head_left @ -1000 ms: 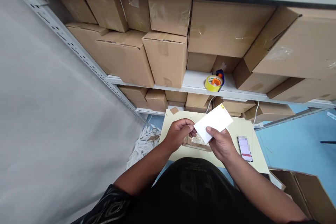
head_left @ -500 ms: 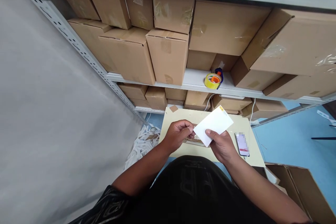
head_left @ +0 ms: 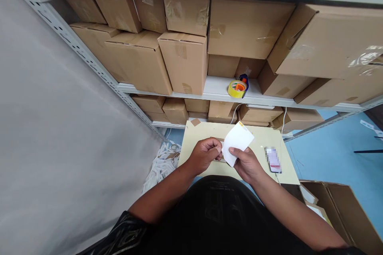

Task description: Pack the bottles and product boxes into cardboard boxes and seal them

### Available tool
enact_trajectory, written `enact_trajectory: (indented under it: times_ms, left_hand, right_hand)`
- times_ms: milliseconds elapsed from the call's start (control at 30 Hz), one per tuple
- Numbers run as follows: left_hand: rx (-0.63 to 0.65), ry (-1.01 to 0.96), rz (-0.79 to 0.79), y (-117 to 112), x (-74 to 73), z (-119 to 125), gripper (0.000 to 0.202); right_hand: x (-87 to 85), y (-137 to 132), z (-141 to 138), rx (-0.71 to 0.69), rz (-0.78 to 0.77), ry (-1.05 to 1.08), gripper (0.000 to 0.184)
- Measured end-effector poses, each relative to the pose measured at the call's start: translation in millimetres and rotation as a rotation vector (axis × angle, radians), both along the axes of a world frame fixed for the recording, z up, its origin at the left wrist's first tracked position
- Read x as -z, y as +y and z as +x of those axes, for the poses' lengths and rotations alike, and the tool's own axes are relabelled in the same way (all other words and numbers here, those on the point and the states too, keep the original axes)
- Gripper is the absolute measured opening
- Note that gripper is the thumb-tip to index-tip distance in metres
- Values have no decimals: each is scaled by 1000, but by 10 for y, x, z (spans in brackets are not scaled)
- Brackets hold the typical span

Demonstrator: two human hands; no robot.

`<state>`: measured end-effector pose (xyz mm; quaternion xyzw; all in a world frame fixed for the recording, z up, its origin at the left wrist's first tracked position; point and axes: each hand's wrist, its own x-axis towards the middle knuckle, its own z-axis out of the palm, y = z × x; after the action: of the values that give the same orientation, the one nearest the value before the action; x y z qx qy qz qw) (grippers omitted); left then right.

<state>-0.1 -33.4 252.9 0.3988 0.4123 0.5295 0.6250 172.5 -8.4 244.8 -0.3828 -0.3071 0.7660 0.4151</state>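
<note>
Between my hands is a white label sheet with a small yellow print at its top corner; it is bent into a curve. My right hand grips its lower right part, thumb on top and fingers beneath. At the label's left corner, the fingers of my left hand are pinched together on a white edge. How much of the sheet they hold is hidden. Under the hands, a brown object lies on the pale yellow table, mostly covered by them.
A phone lies on the table's right side. Above, a tape dispenser with yellow tape rests on a shelf packed with cardboard boxes. White strips lie heaped at left. An open carton stands at lower right.
The label has gone from flat to curved, its left corner drawn at my left fingers. Both hands stay close together. The view has shifted slightly.
</note>
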Motion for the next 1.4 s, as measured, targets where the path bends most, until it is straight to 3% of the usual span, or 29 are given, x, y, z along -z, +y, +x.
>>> enact_trajectory:
  times_ms: [167,233,300,367,467,567,767,867,967,1100,1300,1400]
  left_hand:
    - [-39,21,3,-29,81,59,18]
    - [-64,47,10,-33,136,54,15]
    - [-103,86,13,-31,185,32,13]
    - [-143,136,25,-29,216,4,11]
    - [-177,197,51,-36,229,-21,10]
    - [-171,213,59,-48,222,-9,11]
    - [-165,266,11,-106,321,-95,11]
    - [-228,384,-48,-234,564,-374,11]
    - [-317,568,-153,-471,914,-805,10]
    - [-316,764,-318,-835,1300,-1397,12]
    - [-364,1201,-521,-1139,1544,-2178,19]
    - [-249,1449,-632,-1198,1582,-2511,24]
  right_hand:
    - [184,49,-74,-179,-58,-60,45]
    - [273,74,-67,-106,-47,-206,50]
    - [316,80,-30,101,76,-382,56]
    - [286,61,11,238,264,-498,46]
    - [135,3,8,70,446,-515,26]
    - [-10,-36,-94,-80,487,-527,25]
    - [-25,14,-226,-46,505,-676,14]
    - [25,82,-182,-9,383,-604,14]
    - [110,139,-146,28,317,-572,15]
    - [244,145,-202,-61,283,-548,17]
    - [311,146,-314,-56,227,-514,19]
    - [322,162,-317,-7,186,-497,19]
